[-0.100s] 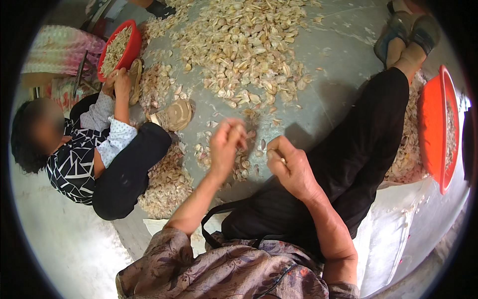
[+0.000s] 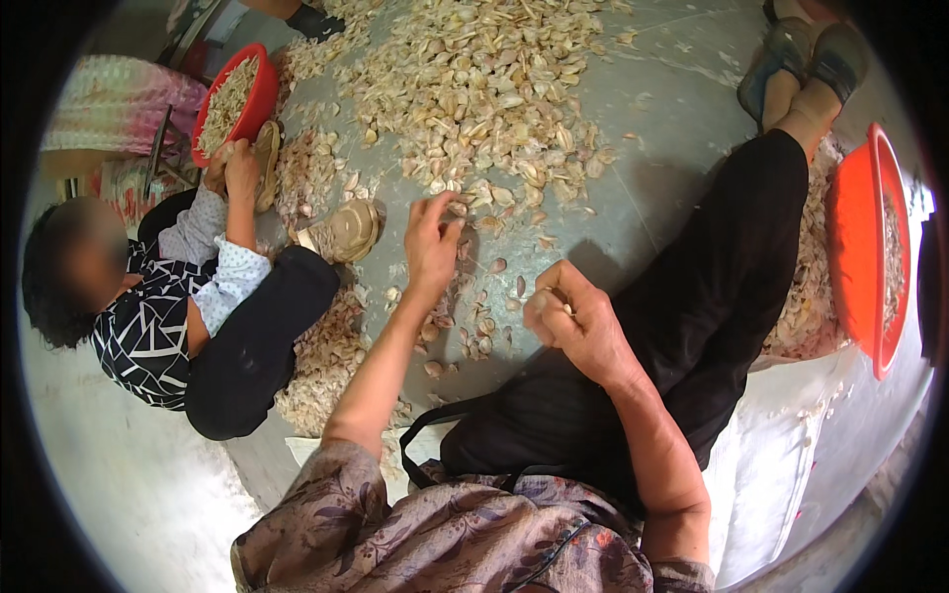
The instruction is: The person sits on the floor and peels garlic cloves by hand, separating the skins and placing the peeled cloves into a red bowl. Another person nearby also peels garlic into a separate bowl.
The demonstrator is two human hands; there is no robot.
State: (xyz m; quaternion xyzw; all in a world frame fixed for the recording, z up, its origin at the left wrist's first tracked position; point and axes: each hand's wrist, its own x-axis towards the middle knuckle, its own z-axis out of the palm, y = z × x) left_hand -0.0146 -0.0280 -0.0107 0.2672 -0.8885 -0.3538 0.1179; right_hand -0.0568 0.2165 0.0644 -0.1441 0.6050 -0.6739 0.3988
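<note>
My left hand (image 2: pixel 432 247) reaches over the near edge of a large pile of garlic cloves (image 2: pixel 484 109) on the grey floor. Its thumb and fingers are apart, close to the cloves, and nothing shows plainly in its grasp. Lower and to the right, my right hand (image 2: pixel 578 321) is curled closed above my dark trouser leg. A small pale bit shows between its fingers, too small to make out. Between the hands, several loose garlic cloves (image 2: pixel 479 344) lie scattered on the floor.
An orange-red basin (image 2: pixel 858 252) with pale contents stands at the right beside my leg, near heaped garlic skins (image 2: pixel 811 306). At the left sits a co-worker (image 2: pixel 148 316), hands by a red basin (image 2: pixel 259 104). More skins (image 2: pixel 331 366) lie between us.
My left hand has moved forward, away from my right hand and toward the pile, and its fingers have stretched out. My right hand stays closed in nearly the same place.
</note>
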